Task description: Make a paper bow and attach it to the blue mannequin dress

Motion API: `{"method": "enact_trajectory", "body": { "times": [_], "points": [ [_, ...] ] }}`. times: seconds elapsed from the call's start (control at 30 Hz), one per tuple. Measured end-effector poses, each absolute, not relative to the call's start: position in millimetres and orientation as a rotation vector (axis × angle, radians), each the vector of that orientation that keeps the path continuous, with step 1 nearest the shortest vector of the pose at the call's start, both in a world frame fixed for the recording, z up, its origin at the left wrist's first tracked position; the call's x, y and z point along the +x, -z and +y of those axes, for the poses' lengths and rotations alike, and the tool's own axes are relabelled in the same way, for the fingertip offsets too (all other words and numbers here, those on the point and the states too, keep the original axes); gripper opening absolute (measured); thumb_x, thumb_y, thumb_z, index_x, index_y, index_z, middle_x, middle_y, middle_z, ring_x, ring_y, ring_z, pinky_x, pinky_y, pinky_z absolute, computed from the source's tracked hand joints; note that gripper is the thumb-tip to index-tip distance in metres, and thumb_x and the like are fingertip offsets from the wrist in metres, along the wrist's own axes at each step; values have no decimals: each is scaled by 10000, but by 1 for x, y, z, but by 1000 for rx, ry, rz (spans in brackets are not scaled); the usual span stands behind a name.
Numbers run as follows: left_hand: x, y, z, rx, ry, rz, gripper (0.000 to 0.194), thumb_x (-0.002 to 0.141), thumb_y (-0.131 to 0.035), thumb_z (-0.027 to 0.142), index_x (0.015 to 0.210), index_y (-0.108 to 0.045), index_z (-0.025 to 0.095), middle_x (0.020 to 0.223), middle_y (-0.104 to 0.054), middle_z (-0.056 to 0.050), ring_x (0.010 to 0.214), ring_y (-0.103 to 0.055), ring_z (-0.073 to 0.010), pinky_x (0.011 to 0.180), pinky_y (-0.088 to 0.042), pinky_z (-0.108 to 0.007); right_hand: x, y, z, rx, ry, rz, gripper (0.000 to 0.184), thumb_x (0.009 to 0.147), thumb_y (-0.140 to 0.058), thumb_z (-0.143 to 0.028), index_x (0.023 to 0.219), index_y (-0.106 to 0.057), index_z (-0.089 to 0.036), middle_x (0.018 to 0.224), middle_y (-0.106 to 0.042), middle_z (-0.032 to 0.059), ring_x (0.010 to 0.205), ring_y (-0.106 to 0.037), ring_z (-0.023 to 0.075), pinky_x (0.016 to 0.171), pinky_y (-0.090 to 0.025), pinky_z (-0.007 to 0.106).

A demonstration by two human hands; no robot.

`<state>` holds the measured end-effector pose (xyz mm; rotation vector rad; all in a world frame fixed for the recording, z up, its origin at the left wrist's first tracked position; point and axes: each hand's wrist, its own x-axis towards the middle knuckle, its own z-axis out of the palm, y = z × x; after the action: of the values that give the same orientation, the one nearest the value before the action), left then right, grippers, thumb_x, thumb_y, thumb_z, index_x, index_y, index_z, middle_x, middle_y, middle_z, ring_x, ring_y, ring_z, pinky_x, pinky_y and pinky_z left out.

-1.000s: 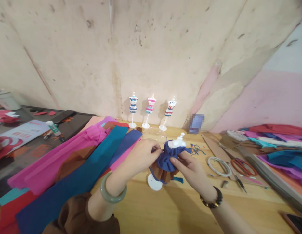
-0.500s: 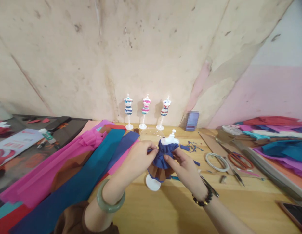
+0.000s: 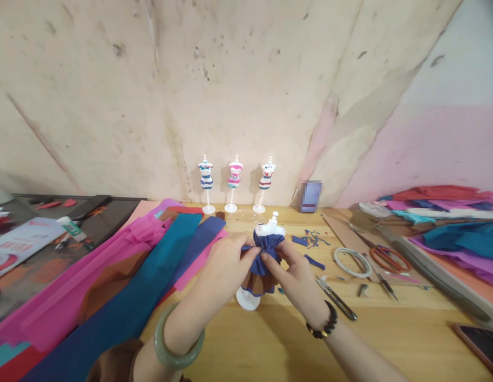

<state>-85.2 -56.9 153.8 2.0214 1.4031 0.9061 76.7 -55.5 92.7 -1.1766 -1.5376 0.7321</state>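
The step in hand looks like gathering and fastening blue material around the bodice of a small mannequin (image 3: 269, 229), the landmark for what follows. It is at the middle of the table (image 3: 294, 339), leaning slightly, its white base (image 3: 248, 298) below a brown skirt (image 3: 252, 284); whether that base bears fully on the wood is hard to tell. The next move seems to call for a firm hold on the torso while the blue wrap (image 3: 272, 241) is drawn snug without crushing its pleats. The left hand (image 3: 226, 265) comes in from the mannequin's left, wrist bent, thumb and forefinger pinching a bit of blue at the bodice's edge. The right hand (image 3: 300, 273) reaches from the opposite side, thumb pressed on the bodice front, fingers curled round its right flank, gripping wrap and body together; its hidden fingertips cannot be judged. Dark-handled snips (image 3: 337, 300) lie right of the mannequin, untouched.
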Motion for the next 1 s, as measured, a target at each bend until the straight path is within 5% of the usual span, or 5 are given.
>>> {"method": "enact_trajectory", "body": {
  "times": [0.47, 0.73, 0.87, 1.0],
  "points": [
    [-67, -134, -62, 2570, -872, 1717, 210, 889, -477, 123, 828, -667, 188, 855, -699, -53, 739, -643, -218, 661, -448, -332, 68, -90, -48, -1163, -473, -1540, 190, 858, -555, -309, 696, -531, -212, 730, -560, 11, 671, -486, 167, 619, -418, 281],
    [-65, -129, -61, 2683, -1006, 1643, 201, 889, -463, 126, 835, -649, 180, 856, -645, -66, 767, -589, -231, 658, -456, -354, 63, -87, -49, -1133, -546, -1500, 97, 854, -549, -293, 841, -597, -210, 804, -620, 34, 737, -559, 188, 661, -464, 308],
    [-66, -133, -60, 2593, -1016, 1600, 174, 898, -489, 175, 881, -662, 180, 1002, -634, -82, 907, -587, -249, 754, -475, -386, 61, -78, -44, -1084, -612, -1329, 329, 779, -631, -283, 1092, -546, -230, 984, -676, 65, 891, -632, 218, 810, -506, 387],
    [-67, -139, -61, 2458, -934, 1571, 201, 910, -517, 316, 930, -678, 197, 1046, -629, -74, 910, -604, -238, 780, -483, -381, 61, -69, -41, -1034, -642, -1192, 344, 721, -676, -240, 1010, -491, -244, 973, -657, 52, 919, -642, 204, 826, -521, 375]
  ]
}}
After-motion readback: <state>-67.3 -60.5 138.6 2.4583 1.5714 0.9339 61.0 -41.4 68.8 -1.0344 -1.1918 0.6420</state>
